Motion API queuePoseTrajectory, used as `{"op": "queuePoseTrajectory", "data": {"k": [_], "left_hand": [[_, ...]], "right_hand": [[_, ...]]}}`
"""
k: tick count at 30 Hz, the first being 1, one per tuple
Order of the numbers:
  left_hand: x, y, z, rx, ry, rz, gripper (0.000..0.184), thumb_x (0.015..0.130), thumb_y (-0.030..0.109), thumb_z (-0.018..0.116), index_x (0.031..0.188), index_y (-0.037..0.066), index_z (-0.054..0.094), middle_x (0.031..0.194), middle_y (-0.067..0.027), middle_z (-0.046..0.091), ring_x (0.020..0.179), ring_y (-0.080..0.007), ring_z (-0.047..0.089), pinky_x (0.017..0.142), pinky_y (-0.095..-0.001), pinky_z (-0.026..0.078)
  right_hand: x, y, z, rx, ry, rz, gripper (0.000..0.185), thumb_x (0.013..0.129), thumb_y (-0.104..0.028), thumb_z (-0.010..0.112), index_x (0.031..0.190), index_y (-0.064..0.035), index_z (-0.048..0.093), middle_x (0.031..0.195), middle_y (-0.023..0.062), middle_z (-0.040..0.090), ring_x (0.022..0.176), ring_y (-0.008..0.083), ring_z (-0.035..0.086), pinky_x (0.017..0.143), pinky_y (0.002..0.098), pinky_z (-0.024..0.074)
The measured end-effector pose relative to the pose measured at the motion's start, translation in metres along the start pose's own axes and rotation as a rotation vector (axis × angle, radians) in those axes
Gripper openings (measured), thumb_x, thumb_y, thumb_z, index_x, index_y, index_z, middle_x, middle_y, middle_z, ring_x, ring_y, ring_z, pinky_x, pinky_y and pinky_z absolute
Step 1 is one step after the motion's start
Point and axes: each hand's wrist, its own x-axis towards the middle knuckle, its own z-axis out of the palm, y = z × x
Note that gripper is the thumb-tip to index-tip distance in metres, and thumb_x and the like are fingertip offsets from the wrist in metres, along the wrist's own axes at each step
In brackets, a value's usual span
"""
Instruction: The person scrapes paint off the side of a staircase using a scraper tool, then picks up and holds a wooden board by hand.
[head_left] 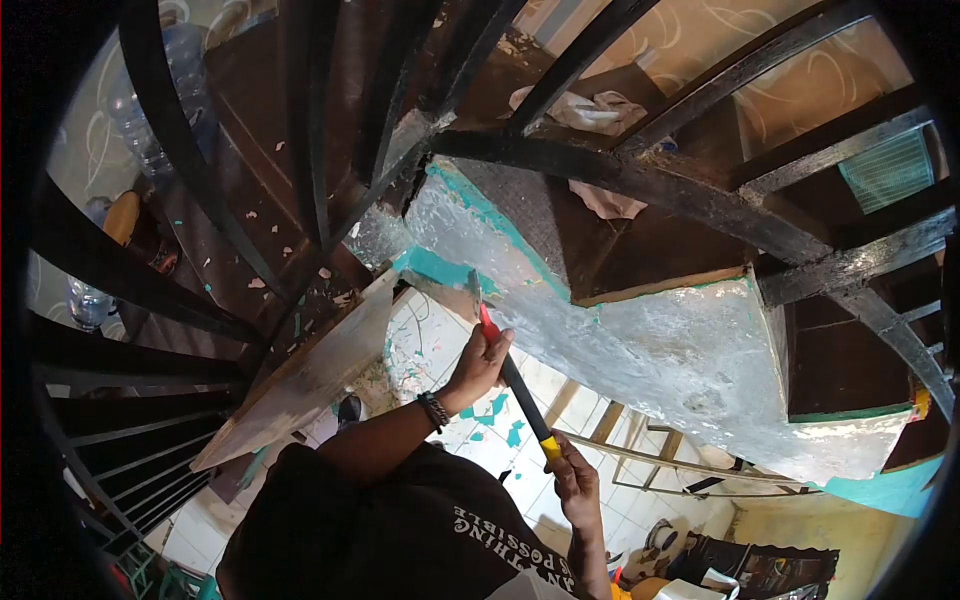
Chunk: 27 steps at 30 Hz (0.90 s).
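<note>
A long-handled scraper has a black shaft, a red neck and a yellow end. My left hand, with a dark bracelet at the wrist, is closed round the shaft near the red neck. Down at the yellow end, my right hand grips the handle. The scraper's metal blade meets the edge of a turquoise paint patch on the stair's side. Around that patch, the stair side is mostly bare grey with pale streaks. A thin turquoise strip runs along its upper edge.
Black metal railing bars cross above and left of me. Brown steps hold a crumpled cloth and paint flakes. Turquoise chips litter the white tiled floor below, near a wooden ladder. Plastic bottles stand at upper left.
</note>
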Motion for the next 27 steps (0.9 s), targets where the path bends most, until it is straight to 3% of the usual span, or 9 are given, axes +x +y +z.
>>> {"op": "queuePoseTrajectory", "data": {"k": [3,5,7,9,10,14,19,21,27], "left_hand": [[-0.006,0.019,-0.026,0.327,-0.131,-0.076,0.039,0.098,0.043,0.052,0.087,0.006,0.049,0.056,-0.0033,0.051,0.048,-0.0157,0.054,0.043,-0.0306,0.044],[-0.007,0.015,-0.038,0.788,0.124,0.415,0.035,0.094,0.039,0.057,0.085,0.005,0.056,0.058,-0.0093,0.058,0.055,-0.0292,0.061,0.055,-0.0413,0.048],[-0.014,0.049,-0.036,0.672,0.132,0.375,0.033,0.091,0.033,0.063,0.105,0.004,0.059,0.089,-0.0178,0.066,0.083,-0.031,0.065,0.073,-0.0422,0.051],[-0.003,0.06,-0.018,0.921,0.268,0.773,0.055,0.087,0.027,0.066,0.133,0.003,0.047,0.133,-0.0295,0.045,0.122,-0.0398,0.047,0.099,-0.0466,0.039],[0.003,0.06,-0.013,0.886,0.108,0.717,0.079,0.086,0.025,0.065,0.15,0.005,0.022,0.152,-0.0312,0.009,0.139,-0.0479,0.017,0.112,-0.0501,0.019],[0.024,0.023,0.01,1.062,0.102,0.789,0.099,0.088,0.034,0.061,0.148,-0.009,-0.005,0.151,-0.0384,-0.01,0.142,-0.0523,-0.004,0.114,-0.0568,0.006],[0.022,0.011,0.016,1.114,0.099,0.78,0.1,0.09,0.036,0.059,0.147,-0.01,-0.008,0.151,-0.038,-0.011,0.143,-0.0501,-0.006,0.114,-0.0558,0.002],[0.022,0.012,0.014,1.16,0.11,0.776,0.098,0.089,0.037,0.059,0.147,-0.012,-0.004,0.151,-0.0375,-0.007,0.143,-0.0485,-0.003,0.114,-0.0553,0.002],[0.011,-0.008,0.006,1.253,0.044,0.737,0.094,0.087,0.035,0.06,0.148,-0.01,0.004,0.154,-0.0336,-0.001,0.144,-0.0462,0.001,0.115,-0.0541,0.004]], "right_hand": [[-0.019,0.009,-0.011,-0.041,0.016,0.043,0.042,0.1,-0.025,0.05,0.135,-0.0012,0.052,0.079,-0.0014,0.058,0.053,0.0002,0.035,0.048,0.0176,0.0289],[-0.035,0.023,-0.02,-0.019,0.047,0.062,0.043,0.099,-0.025,0.052,0.134,-0.0006,0.052,0.079,-0.0009,0.059,0.052,0.0,0.035,0.047,0.0173,0.0288],[-0.055,0.037,-0.029,0.169,0.072,0.194,0.041,0.098,-0.019,0.056,0.134,0.0005,0.053,0.082,-0.0006,0.06,0.057,0.0011,0.038,0.053,0.0165,0.0326],[-0.072,0.05,-0.031,0.255,0.082,0.223,0.043,0.096,-0.021,0.06,0.133,-0.0004,0.054,0.082,-0.0012,0.06,0.056,0.0007,0.037,0.051,0.0159,0.0298],[-0.08,0.056,-0.032,0.276,0.071,0.236,0.043,0.095,-0.023,0.061,0.132,-0.0004,0.055,0.082,-0.0014,0.06,0.057,0.0008,0.037,0.052,0.0162,0.0298],[-0.104,0.08,-0.035,0.312,0.091,0.3,0.049,0.088,-0.029,0.071,0.126,-0.0014,0.061,0.081,-0.0021,0.062,0.06,0.0018,0.04,0.054,0.0177,0.0308],[-0.127,0.096,-0.049,0.384,0.121,0.345,0.048,0.085,-0.026,0.073,0.125,-0.0011,0.062,0.081,-0.0003,0.064,0.058,0.0012,0.041,0.052,0.0169,0.0297],[-0.137,0.113,-0.062,0.438,0.103,0.331,0.049,0.088,-0.026,0.07,0.127,0.0015,0.058,0.081,0.0069,0.065,0.049,0.0017,0.039,0.044,0.0164,0.028],[-0.145,0.13,-0.074,0.586,0.13,0.258,0.056,0.086,-0.026,0.072,0.129,0.004,0.055,0.086,0.0138,0.065,0.051,0.0042,0.046,0.046,0.0169,0.0355]]}}
